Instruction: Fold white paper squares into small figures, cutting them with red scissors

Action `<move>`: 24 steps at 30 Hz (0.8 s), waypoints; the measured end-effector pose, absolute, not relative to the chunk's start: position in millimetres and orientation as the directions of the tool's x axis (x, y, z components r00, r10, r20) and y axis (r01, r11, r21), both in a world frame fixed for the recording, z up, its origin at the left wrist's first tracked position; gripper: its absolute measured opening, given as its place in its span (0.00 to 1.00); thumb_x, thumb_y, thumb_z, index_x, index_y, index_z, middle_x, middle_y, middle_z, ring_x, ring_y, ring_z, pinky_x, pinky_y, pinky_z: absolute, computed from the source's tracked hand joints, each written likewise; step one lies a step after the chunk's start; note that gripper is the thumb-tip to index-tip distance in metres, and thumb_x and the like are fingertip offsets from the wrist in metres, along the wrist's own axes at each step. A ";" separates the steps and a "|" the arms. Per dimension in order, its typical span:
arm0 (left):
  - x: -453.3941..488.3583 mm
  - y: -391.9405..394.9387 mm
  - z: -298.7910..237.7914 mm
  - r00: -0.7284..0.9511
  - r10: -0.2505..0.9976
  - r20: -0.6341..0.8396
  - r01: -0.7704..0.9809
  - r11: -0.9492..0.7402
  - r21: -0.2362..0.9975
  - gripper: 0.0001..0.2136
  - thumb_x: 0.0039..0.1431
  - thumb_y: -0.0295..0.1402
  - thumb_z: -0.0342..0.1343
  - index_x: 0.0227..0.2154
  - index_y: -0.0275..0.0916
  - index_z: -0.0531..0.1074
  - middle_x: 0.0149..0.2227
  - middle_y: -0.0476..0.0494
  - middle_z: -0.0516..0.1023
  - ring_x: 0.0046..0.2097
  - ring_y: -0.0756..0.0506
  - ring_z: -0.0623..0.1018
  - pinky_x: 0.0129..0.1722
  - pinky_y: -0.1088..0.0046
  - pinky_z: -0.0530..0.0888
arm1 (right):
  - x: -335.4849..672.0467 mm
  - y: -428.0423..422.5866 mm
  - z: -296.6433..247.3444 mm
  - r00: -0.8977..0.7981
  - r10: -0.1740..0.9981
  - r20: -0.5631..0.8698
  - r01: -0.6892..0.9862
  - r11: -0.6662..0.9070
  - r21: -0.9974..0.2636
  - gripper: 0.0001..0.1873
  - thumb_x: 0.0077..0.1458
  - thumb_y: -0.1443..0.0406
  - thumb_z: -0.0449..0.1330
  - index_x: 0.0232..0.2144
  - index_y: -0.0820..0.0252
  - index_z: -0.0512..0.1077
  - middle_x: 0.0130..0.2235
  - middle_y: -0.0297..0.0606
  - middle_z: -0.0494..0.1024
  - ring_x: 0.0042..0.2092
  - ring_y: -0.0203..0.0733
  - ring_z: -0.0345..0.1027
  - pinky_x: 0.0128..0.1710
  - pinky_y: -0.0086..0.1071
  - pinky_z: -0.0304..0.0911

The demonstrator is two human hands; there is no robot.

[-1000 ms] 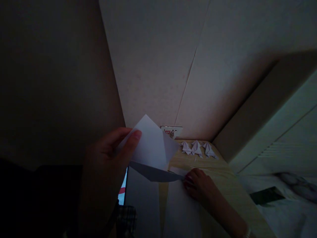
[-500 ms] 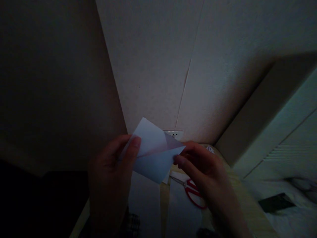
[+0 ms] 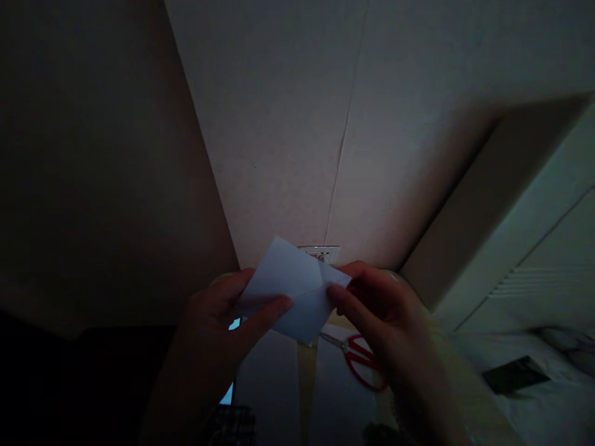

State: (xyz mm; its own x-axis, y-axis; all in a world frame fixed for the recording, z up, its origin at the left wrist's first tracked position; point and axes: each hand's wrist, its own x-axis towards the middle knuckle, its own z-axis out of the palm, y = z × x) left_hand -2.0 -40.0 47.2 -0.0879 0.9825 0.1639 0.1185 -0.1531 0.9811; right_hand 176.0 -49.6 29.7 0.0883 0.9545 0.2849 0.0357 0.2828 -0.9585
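I hold a folded white sheet of paper (image 3: 292, 291) in the air above a wooden table (image 3: 441, 365). My left hand (image 3: 218, 328) pinches its left side, thumb pressed across the front. Gripping the paper's right corner between thumb and fingers is my right hand (image 3: 385, 322). Both hands are closed on the paper. The room is dim.
Red-handled scissors (image 3: 357, 359) lie on the table under my right hand, next to white paper strips (image 3: 339, 396). A wall socket (image 3: 320, 253) sits behind the paper. A dark flat object (image 3: 514, 373) lies on the bed at right.
My right hand rose from the table and took the paper's right corner, leaving the scissors on the table. My left thumb slid across the paper, which is now lower and folded smaller.
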 end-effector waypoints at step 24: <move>-5.5 -30.9 39.1 -0.150 0.976 0.156 -0.124 -0.175 0.977 0.07 0.40 0.28 0.71 0.22 0.43 0.80 0.23 0.56 0.84 0.25 0.52 0.82 0.23 0.87 0.75 | 185.1 -46.0 29.7 0.119 0.967 0.227 -0.008 0.230 -0.973 0.08 0.50 0.63 0.70 0.24 0.56 0.75 0.23 0.27 0.76 0.27 0.32 0.70 0.27 0.24 0.61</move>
State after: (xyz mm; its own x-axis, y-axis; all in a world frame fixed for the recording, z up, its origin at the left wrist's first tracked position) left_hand -5.5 -30.9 39.1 -0.1501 0.9763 0.1558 -0.1238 -0.1749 0.9768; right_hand 185.1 -46.0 29.7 0.1186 0.9666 0.2270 -0.0078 0.2295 -0.9733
